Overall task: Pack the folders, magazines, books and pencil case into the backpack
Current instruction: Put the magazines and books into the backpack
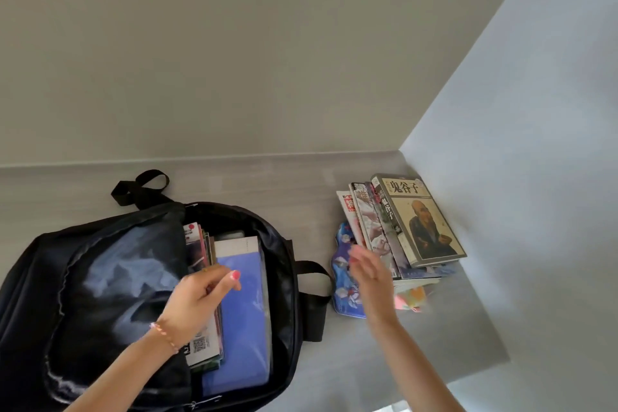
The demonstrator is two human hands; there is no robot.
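I see the black backpack lying flat on the grey tabletop at about 8 o'clock, main compartment unzipped. Inside: a blue folder in a clear sleeve, magazines stacked edge-on just left of it. My left hand sits over the opening, fingers curled around the magazine edges, gripping them. My right hand is blurred, fingers spread and loose, holding nothing, hovering over the blue patterned pencil case at 3 o'clock. Just right of it, a leaning stack of books and magazines near the wall corner; the top book has a seated figure on the cover. Something pink and yellow pokes out beneath the stack, can't tell what.
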